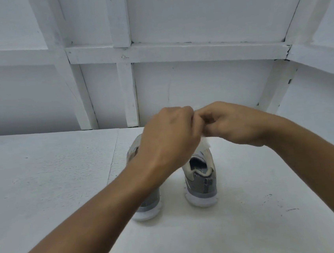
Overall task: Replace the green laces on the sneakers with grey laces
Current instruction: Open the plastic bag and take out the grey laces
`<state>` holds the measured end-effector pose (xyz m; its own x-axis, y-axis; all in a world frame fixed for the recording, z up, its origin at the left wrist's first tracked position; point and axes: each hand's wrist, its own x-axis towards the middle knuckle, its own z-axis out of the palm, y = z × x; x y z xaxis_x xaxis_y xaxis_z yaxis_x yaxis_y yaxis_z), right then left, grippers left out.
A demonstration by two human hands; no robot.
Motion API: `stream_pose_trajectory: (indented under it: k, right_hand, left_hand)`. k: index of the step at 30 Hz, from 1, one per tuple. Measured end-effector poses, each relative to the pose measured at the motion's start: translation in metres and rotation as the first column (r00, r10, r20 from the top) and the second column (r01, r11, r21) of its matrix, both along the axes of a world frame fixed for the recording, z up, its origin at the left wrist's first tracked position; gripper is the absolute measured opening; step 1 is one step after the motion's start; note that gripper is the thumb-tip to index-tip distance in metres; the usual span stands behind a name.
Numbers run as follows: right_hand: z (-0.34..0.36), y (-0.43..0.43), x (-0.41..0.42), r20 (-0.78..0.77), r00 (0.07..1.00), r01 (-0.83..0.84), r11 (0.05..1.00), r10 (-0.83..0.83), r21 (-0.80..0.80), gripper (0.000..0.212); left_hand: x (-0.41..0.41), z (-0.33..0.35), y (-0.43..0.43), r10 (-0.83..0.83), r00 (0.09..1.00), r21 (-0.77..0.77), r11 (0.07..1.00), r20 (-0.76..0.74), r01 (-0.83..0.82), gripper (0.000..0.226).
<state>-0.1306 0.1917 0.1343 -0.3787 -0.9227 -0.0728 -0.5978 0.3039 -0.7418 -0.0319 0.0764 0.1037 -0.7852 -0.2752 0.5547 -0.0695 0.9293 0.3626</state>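
Note:
Two grey sneakers with white soles stand side by side on the white table, heels toward me. The left sneaker (149, 202) is mostly hidden under my left forearm. The right sneaker (201, 180) shows its heel and collar. My left hand (167, 138) and my right hand (231, 123) meet fingertip to fingertip above the front of the right sneaker, fingers curled as if pinching something small between them. A pale scrap (203, 141), seemingly lace or tongue, peeks out under the hands. No green lace is visible.
The white table (45, 190) runs wide to the left and right of the shoes, with a seam line left of them. A white panelled wall (129, 89) rises right behind the table's far edge.

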Motion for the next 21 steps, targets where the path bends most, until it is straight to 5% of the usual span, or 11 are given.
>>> stream_pose_trajectory:
  k: [10,15,18,21]
  right_hand:
    - [-0.012,0.014,-0.02,0.531,0.846,0.123,0.987,-0.048,-0.107,0.022]
    - [-0.013,0.016,-0.015,0.392,0.92,0.038,0.999,-0.027,-0.02,0.024]
    - [-0.008,0.019,-0.015,0.323,0.946,-0.015,0.996,0.043,-0.091,0.04]
    - [-0.005,0.029,-0.02,0.44,0.897,0.143,0.971,-0.044,-0.193,0.065]
  left_hand:
    - [-0.007,-0.003,0.017,-0.066,0.996,-0.098,0.993,-0.057,0.061,0.042]
    - [-0.001,-0.008,0.025,-0.125,0.986,-0.141,0.984,-0.114,0.109,0.032]
    - [0.002,-0.008,0.011,-0.103,0.981,0.024,0.994,-0.166,0.108,0.035]
    - [0.006,-0.016,-0.03,0.157,0.946,0.293,0.954,-0.284,-0.07,0.031]
